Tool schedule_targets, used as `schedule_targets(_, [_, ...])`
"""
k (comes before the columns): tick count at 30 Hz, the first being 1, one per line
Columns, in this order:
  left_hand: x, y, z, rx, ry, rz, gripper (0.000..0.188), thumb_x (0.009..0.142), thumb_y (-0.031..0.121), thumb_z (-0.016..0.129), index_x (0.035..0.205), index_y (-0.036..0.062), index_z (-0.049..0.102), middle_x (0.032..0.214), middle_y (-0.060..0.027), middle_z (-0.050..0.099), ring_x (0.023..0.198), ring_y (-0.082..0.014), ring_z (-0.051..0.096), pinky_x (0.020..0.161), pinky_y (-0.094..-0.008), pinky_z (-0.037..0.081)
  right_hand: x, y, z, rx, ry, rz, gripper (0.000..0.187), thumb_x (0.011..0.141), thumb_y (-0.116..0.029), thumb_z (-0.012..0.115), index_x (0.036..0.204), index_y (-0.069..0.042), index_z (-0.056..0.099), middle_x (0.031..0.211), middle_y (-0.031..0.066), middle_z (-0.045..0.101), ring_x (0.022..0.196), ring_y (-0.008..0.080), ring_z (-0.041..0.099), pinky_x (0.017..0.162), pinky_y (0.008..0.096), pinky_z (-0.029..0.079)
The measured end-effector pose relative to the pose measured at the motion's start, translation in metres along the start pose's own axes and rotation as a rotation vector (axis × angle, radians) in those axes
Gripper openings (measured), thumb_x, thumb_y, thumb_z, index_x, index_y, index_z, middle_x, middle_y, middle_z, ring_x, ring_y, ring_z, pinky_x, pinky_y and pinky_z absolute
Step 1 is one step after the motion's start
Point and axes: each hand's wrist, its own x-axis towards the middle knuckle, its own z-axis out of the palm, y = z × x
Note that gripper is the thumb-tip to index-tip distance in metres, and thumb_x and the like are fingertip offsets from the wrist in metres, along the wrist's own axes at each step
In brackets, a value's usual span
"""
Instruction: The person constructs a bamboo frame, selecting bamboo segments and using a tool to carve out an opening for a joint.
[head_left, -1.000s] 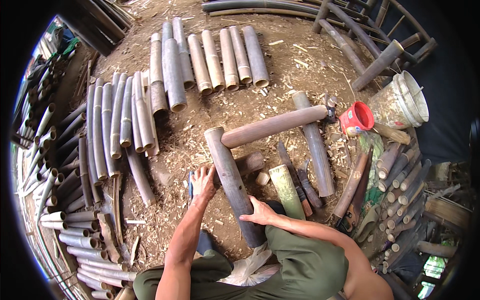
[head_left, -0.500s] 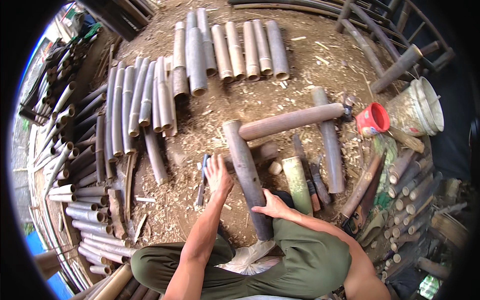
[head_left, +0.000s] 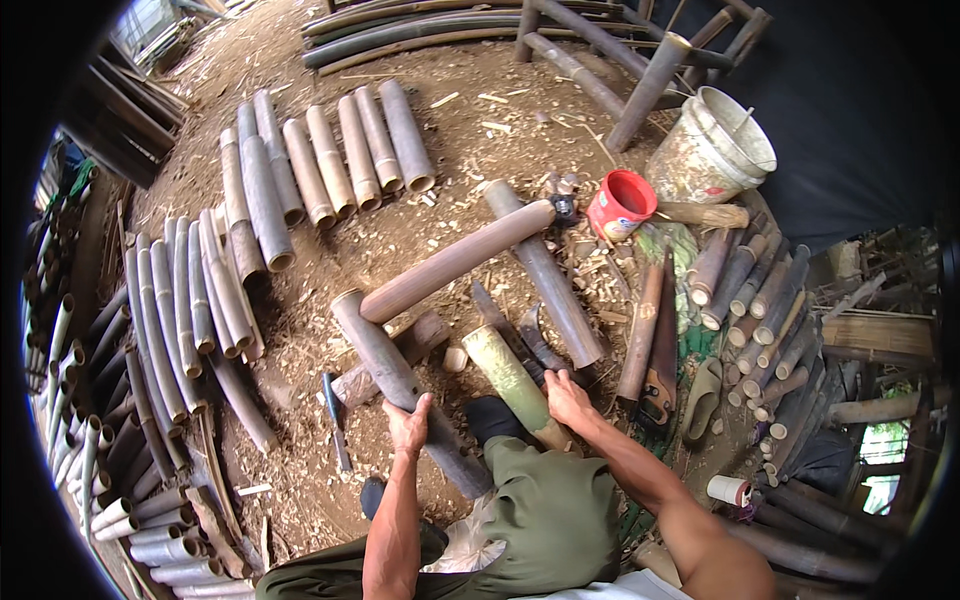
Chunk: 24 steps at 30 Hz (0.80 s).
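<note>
A dark bamboo post (head_left: 385, 360) slants across the ground toward my knees, with a long brown bamboo rail (head_left: 460, 260) joined near its upper end. My left hand (head_left: 408, 426) is closed around the lower part of this post. Beside a pale green bamboo piece (head_left: 515, 385), my right hand (head_left: 570, 403) is closed at the handle end of a dark-bladed machete (head_left: 497, 322); the fingers mostly hide the handle. Close by lies a curved dark tool (head_left: 541, 342). A slim tool with a blue part (head_left: 334, 410) rests on the ground left of the post.
The rail's far end lies over another bamboo length (head_left: 550, 285). A red bucket (head_left: 621, 205), a whitish bucket (head_left: 712, 145) and a handsaw (head_left: 659, 395) are to the right. Cut bamboo tubes (head_left: 330, 165) lie in rows at far left; more are stacked at right (head_left: 770, 290).
My left hand has moved from beside the blue tool onto the post. My right hand has left the post and reached right to the machete. The view has swung right.
</note>
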Motion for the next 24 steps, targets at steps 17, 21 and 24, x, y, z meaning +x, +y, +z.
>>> schedule_targets(17, [0.02,-0.008,-0.016,0.082,-0.121,-0.151,0.092,0.076,0.042,0.082,0.129,-0.0089,0.027,0.122,-0.0312,0.055,0.112,-0.0379,0.059,0.096,-0.0417,0.046,-0.124,0.021,-0.183,0.988,0.088,0.067,0.065,0.082,-0.017,0.076,0.138,-0.003,0.045,0.098,0.008,0.066,0.074,0.0122,0.062,0.056,0.0254,0.052])
schedule_targets(21, [0.021,-0.009,-0.02,0.07,-0.159,-0.103,0.093,0.077,0.046,0.081,0.125,-0.0106,0.025,0.119,-0.0314,0.054,0.109,-0.0339,0.058,0.093,-0.0401,0.048,-0.141,0.048,-0.276,0.783,0.358,0.161,0.04,0.089,-0.022,0.07,0.122,-0.002,0.06,0.089,0.005,0.064,0.066,0.0086,0.059,0.044,0.022,0.043])
schedule_targets(24, [0.029,-0.014,-0.023,0.074,-0.177,-0.131,0.096,0.076,0.047,0.082,0.127,-0.0112,0.024,0.121,-0.032,0.053,0.11,-0.0345,0.057,0.093,-0.0401,0.048,-0.085,0.094,-0.323,0.344,0.591,0.033,0.029,0.089,-0.023,0.067,0.108,-0.001,0.068,0.071,0.0073,0.061,0.062,0.0162,0.058,0.053,0.0341,0.047])
